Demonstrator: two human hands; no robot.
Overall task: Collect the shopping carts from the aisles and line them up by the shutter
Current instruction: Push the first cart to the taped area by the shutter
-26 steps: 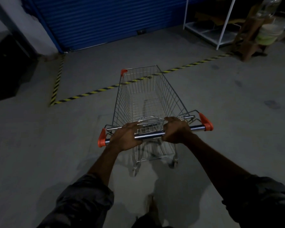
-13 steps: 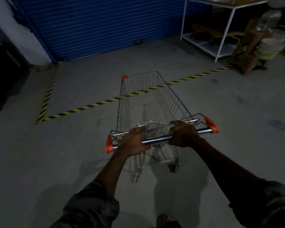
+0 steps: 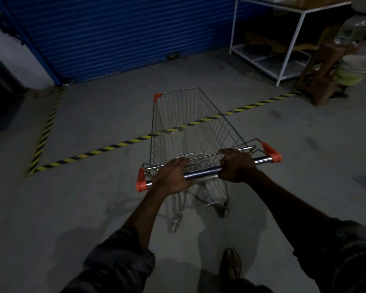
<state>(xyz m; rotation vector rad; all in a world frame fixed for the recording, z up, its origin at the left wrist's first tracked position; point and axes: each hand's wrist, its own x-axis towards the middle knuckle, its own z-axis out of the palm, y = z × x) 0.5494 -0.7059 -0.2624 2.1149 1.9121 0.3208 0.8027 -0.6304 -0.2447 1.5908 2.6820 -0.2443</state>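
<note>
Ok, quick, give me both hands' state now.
Left hand: closed, gripping the cart handle.
Right hand: closed, gripping the same handle.

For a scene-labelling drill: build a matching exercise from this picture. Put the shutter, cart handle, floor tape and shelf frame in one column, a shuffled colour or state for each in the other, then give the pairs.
Column A
1. shutter
2. cart handle
3. floor tape
4. shelf frame

Column B
a. white
b. yellow and black stripes
c. blue
d. gripped by the left hand and the right hand

Pairs: 1-c, 2-d, 3-b, 4-a
</note>
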